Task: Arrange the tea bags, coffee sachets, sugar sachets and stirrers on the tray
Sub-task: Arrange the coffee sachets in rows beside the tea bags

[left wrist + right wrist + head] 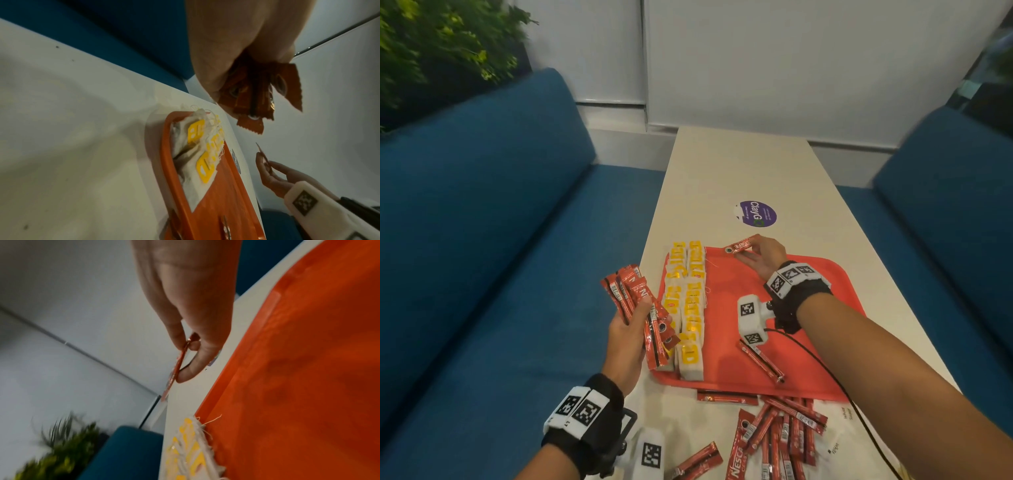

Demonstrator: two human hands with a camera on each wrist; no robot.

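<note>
Loose coffee sachets (pixel 784 431) lie on the desk (pixel 739 164) at six o'clock. The left hand (pixel 630 329) clutches a bundle (pixel 640 308); the right hand (pixel 763 255) pinches one sachet (pixel 738 246) over the tray (pixel 825 274) at twelve. Light, slippery foil: best pinched at mid-length.

One tray (pixel 822 274), two tea-bag rows (pixel 690 305)

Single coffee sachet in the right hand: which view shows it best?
Head view. The single coffee sachet shows its full printed face, pinched by the right hand above the tray far edge. The right wrist view shows it edge-on, a thin strip between fingertips. The left wrist view catches only a small, distant sliver.
</note>
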